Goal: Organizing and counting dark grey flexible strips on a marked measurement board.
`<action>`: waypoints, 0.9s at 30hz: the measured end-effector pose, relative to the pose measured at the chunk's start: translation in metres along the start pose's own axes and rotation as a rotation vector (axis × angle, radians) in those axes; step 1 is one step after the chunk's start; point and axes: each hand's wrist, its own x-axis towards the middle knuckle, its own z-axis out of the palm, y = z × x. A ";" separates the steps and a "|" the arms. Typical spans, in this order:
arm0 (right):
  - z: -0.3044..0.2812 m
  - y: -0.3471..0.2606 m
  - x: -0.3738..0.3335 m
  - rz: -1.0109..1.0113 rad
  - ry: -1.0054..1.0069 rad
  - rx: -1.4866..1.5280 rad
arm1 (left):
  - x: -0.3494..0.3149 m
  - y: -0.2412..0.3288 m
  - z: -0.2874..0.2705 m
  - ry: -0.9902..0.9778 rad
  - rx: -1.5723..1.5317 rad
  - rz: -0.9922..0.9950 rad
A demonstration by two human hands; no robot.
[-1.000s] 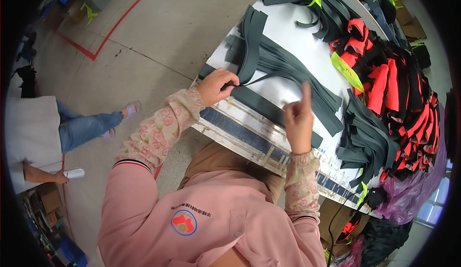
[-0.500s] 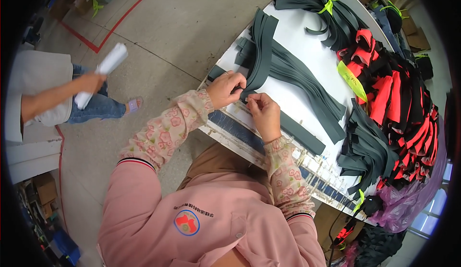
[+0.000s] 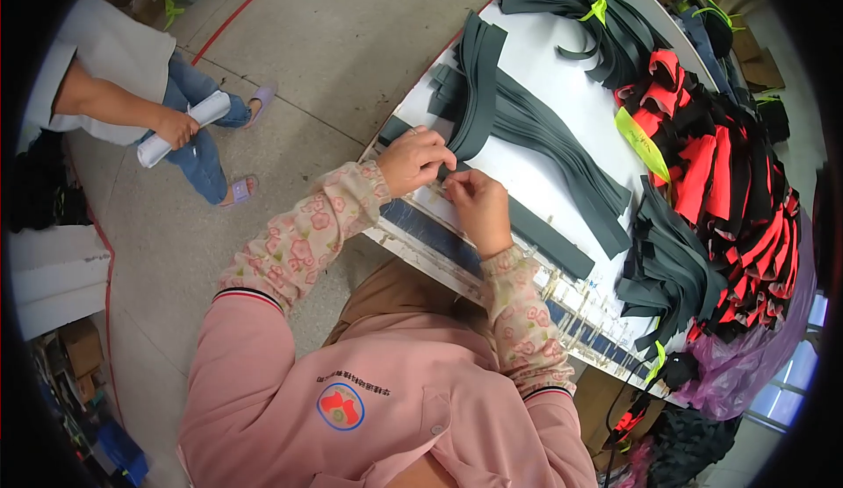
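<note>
- Left hand (image 3: 416,162) is being held curled at the near edge of the worktop (image 3: 537,44), fingers bent inward; its grip is being partly hidden, so no telling how tightly it is closed or what is being gripped.
- Right hand (image 3: 481,209) is being kept just right of and nearer than the left one, thumb and fingertips being pressed together in a pinch; anything being held there is too small to tell.
- Small dark strip piece (image 3: 445,172) is being shown between the two sets of fingertips; both hands are being brought close to it, apparently about equally near.
- Flat dark strip (image 3: 551,240) is being laid along the near edge, long axis being run from far left to near right; its right part is being left exposed to the right of the right hand, which is being judged the nearer one.
- Curved strip bundle (image 3: 479,84) is being set just far and right of the left hand, long axis being pointed roughly near to far; left hand is being counted as nearer.
- Spread strip bundle (image 3: 550,143) is being placed farther right, its axis being slanted toward the near right, clear of both hands.
</note>
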 end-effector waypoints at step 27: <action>-0.134 0.065 -0.088 0.214 0.260 -0.016 | 0.007 0.009 -0.013 -0.181 0.015 -0.066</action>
